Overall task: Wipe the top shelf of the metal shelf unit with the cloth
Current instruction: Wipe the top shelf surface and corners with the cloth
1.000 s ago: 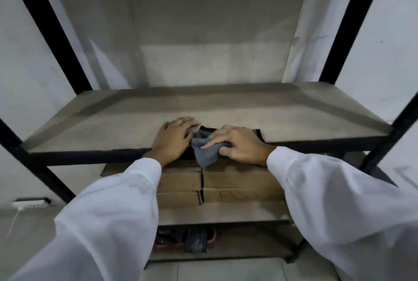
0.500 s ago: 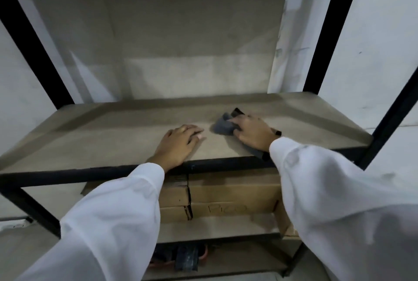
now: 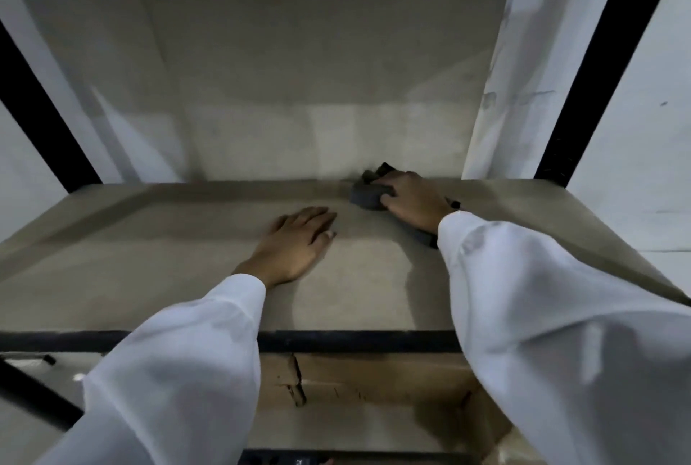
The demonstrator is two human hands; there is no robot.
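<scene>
The shelf [image 3: 149, 247] is a beige board in a black metal frame, filling the middle of the view. A dark grey cloth [image 3: 366, 197] lies bunched at the back of the board, right of centre, close to the wall. My right hand [image 3: 413, 202] presses down on the cloth and grips it, with part of the cloth trailing under the wrist. My left hand [image 3: 295, 244] rests flat on the board, palm down, fingers apart, left of the cloth and holding nothing. Both arms wear white sleeves.
Black uprights [image 3: 583, 90] stand at the shelf's corners and a black bar crosses overhead. A pale wall [image 3: 299, 72] backs the shelf. Cardboard boxes [image 3: 374, 382] sit on the level below the black front rail [image 3: 355, 341].
My right hand has pushed the cloth from the front edge across the board to the back near the wall. My left hand moved further onto the board. The camera came closer.
</scene>
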